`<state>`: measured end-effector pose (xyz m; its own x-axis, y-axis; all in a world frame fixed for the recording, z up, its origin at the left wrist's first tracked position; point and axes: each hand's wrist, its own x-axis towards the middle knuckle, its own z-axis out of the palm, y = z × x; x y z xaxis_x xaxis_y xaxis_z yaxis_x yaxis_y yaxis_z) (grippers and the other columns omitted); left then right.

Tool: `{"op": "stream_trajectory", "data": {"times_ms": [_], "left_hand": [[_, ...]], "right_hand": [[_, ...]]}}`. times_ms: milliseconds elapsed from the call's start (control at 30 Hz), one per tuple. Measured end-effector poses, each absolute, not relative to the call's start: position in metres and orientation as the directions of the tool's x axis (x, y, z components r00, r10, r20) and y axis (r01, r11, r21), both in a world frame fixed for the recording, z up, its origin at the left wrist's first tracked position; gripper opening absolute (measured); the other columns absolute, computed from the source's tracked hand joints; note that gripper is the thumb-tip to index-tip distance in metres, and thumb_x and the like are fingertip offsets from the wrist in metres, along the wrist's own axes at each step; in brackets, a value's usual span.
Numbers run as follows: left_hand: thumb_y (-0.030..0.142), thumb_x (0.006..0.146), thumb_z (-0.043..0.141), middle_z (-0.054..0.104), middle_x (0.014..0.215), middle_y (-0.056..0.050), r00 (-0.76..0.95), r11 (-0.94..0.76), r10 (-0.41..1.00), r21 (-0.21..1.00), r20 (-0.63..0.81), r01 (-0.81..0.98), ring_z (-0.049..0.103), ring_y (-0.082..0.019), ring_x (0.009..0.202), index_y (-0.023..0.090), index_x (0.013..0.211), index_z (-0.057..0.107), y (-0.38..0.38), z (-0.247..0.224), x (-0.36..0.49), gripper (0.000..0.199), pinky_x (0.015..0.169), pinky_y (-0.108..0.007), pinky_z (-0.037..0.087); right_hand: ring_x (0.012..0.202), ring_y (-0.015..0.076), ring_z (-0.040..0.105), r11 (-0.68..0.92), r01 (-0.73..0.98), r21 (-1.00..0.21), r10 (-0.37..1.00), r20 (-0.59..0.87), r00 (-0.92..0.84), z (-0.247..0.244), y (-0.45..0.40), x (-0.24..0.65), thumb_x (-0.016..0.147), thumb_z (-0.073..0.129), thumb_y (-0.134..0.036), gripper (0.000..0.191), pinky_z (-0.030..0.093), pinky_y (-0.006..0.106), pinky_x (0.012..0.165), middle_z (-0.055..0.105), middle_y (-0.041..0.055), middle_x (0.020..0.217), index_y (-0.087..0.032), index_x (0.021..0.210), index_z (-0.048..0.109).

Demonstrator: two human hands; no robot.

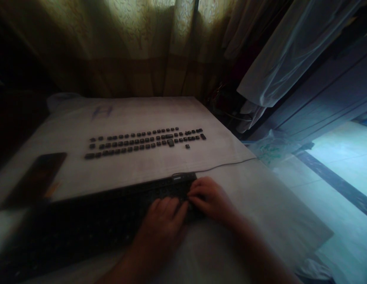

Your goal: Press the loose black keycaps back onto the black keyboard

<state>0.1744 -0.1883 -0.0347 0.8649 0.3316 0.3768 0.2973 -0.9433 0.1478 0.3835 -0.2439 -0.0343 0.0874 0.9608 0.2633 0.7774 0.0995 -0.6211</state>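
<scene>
A long black keyboard [91, 221] lies slantwise across the near part of the table, much of it dark and blurred. My left hand [164, 217] rests over its right part, fingers curled and thumb pointing toward my other hand. At the keyboard's right end, my right hand [208, 197] has thumb and fingertips pinched together low over the keys. The two hands' fingertips nearly meet; anything small between them is hidden. Beyond the keyboard, loose black keycaps [136, 142] are laid out in three rows. One keycap [187, 146] sits apart, nearer to me.
A dark phone-like slab [38, 173] lies at the left of the pale-covered table [148, 112]. The cable [225, 164] runs from the keyboard's back over the right edge. Curtains [136, 47] hang behind; a clear plastic bag [272, 148] is beside the table at right.
</scene>
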Motion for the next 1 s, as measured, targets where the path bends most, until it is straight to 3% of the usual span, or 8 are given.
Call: {"op": "stream_trajectory", "data": {"times_ms": [267,633,1000], "left_hand": [[0.020,0.097,0.045,0.067,0.113,-0.015,0.848,-0.949,0.312,0.090,0.428,0.303,0.061,-0.029,0.104,0.011,0.122,0.056,-0.189,-0.040,0.171,0.029,0.094,-0.046,0.046],[0.017,0.094,0.047,0.066,0.112,-0.013,0.852,-0.945,0.328,0.137,0.407,0.298,0.061,-0.028,0.101,0.014,0.118,0.056,-0.189,-0.037,0.171,0.026,0.092,-0.046,0.048],[0.015,0.093,0.047,0.066,0.110,-0.012,0.869,-0.943,0.332,0.156,0.367,0.295,0.061,-0.028,0.099,0.014,0.130,0.055,-0.188,-0.034,0.174,0.037,0.089,-0.046,0.049]], "right_hand": [[0.092,0.0215,0.066,0.060,0.817,-0.574,0.981,0.185,0.058,-0.019,-0.244,0.384,0.079,0.076,-0.017,0.014,0.053,0.036,0.082,0.072,0.0051,0.094,-0.024,0.091,0.079],[0.082,0.0213,0.064,0.137,0.911,-0.390,0.991,0.046,-0.129,0.009,-0.233,0.382,0.080,0.076,-0.018,0.008,0.049,0.034,0.075,0.071,0.0052,0.087,-0.020,0.088,0.076],[0.077,0.0195,0.065,0.251,0.895,-0.369,0.968,0.122,-0.221,-0.001,-0.231,0.389,0.086,0.068,-0.015,0.012,0.048,0.031,0.070,0.072,0.0052,0.084,-0.021,0.082,0.077]]}}
